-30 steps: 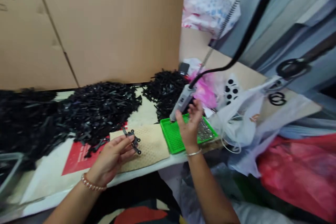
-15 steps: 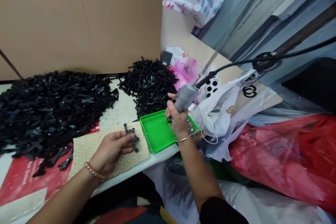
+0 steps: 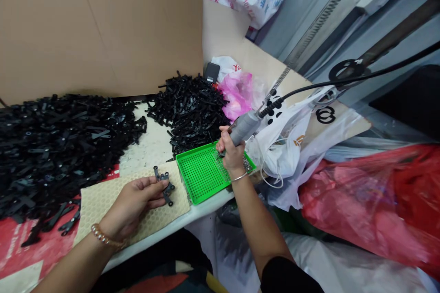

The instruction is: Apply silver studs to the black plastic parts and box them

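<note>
Between the thumb and fingers of my left hand (image 3: 142, 197) is a small black plastic part (image 3: 167, 188) with several round ends. It is held just over a cream, bubble-textured mat (image 3: 103, 197). My right hand (image 3: 232, 152) is wrapped round a grey electric screwdriver (image 3: 244, 127), which hangs from a coil spring and a black cable. The screwdriver's tip is hidden by my hand, low over the right part of a green perforated tray (image 3: 201, 171). Small silvery screws (image 3: 246, 165) lie in that end of the tray.
A large heap of black plastic parts (image 3: 62, 146) covers the table's left side. A smaller heap (image 3: 192, 110) lies behind the tray. White plastic bags (image 3: 282, 146) stand right of it, with a red bag (image 3: 371, 206) farther right. A cardboard wall (image 3: 103, 27) rises behind.
The view has shifted slightly, so table things sit a little further left. Both hands keep their holds. The screwdriver stays over the screw end of the tray.
</note>
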A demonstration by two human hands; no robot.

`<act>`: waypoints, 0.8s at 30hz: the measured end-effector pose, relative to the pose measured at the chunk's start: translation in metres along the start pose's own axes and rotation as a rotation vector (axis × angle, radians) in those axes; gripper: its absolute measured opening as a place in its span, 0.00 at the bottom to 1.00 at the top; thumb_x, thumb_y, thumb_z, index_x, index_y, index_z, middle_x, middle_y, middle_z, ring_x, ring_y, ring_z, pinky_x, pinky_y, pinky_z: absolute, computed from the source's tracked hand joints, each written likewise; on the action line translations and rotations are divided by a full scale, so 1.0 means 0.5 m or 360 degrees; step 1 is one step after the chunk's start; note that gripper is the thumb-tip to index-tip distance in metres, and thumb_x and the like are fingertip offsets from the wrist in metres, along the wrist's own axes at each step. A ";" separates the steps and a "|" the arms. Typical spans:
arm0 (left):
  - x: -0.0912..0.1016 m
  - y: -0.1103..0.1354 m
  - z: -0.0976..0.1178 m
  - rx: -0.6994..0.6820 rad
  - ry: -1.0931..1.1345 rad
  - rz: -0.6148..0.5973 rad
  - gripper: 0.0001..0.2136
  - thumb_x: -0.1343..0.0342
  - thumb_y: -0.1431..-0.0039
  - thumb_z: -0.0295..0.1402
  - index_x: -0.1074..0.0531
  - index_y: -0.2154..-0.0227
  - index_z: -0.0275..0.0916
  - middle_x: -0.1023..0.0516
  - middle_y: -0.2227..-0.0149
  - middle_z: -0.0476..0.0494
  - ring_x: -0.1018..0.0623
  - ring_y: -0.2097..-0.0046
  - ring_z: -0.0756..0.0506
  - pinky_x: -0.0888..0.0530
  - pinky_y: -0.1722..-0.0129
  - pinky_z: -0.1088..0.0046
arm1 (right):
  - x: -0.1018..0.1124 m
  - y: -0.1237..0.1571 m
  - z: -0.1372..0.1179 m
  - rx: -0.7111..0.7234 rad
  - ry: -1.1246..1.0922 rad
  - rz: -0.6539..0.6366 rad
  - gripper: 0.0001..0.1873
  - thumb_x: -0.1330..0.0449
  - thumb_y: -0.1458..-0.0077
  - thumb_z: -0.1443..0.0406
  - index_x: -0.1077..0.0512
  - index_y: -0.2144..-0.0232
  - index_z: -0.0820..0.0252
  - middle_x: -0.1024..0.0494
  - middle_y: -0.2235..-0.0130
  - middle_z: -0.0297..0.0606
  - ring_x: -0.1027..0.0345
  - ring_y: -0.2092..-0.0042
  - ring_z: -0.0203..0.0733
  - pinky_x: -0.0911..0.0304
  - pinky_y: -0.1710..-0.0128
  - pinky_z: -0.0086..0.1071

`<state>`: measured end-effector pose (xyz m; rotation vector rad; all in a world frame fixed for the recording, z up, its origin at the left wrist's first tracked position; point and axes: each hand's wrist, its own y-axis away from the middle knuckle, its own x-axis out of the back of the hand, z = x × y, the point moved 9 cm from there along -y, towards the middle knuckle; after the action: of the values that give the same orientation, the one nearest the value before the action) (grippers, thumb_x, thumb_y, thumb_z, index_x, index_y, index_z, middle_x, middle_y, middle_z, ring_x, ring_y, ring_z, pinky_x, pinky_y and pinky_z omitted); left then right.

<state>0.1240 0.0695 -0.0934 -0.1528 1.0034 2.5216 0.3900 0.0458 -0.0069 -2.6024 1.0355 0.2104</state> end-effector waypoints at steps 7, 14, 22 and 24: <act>0.000 -0.003 -0.003 0.0013 -0.0012 -0.0019 0.09 0.30 0.60 0.29 0.23 0.75 0.32 0.21 0.71 0.43 0.23 0.72 0.50 0.23 0.71 0.79 | -0.030 -0.034 0.014 -0.0042 -0.0012 -0.0073 0.19 0.35 0.56 0.53 0.28 0.66 0.58 0.41 0.85 0.22 0.49 0.83 0.29 0.46 0.81 0.28; -0.001 0.003 -0.001 0.0040 -0.0013 0.0007 0.08 0.31 0.59 0.27 0.23 0.76 0.32 0.21 0.72 0.44 0.24 0.73 0.52 0.24 0.72 0.80 | -0.031 -0.042 0.037 -0.0028 -0.0013 -0.0110 0.17 0.34 0.55 0.55 0.27 0.66 0.61 0.39 0.85 0.22 0.48 0.83 0.28 0.47 0.81 0.27; -0.006 0.006 0.005 0.0042 -0.0003 0.0012 0.08 0.30 0.60 0.28 0.23 0.76 0.33 0.20 0.72 0.43 0.23 0.73 0.51 0.24 0.72 0.80 | -0.025 -0.045 0.051 -0.0047 0.0083 -0.0120 0.19 0.34 0.55 0.53 0.27 0.65 0.61 0.37 0.83 0.24 0.47 0.83 0.29 0.46 0.82 0.27; -0.006 0.006 0.005 0.0042 -0.0013 0.0013 0.09 0.30 0.60 0.28 0.23 0.75 0.33 0.20 0.71 0.42 0.23 0.73 0.50 0.24 0.71 0.79 | -0.025 -0.044 0.048 -0.0045 0.0089 -0.0114 0.20 0.34 0.56 0.53 0.27 0.65 0.61 0.36 0.83 0.24 0.47 0.82 0.29 0.46 0.82 0.27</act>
<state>0.1255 0.0682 -0.0886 -0.1305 1.0353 2.5130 0.3960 0.0774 -0.0208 -2.6795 0.9625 0.1368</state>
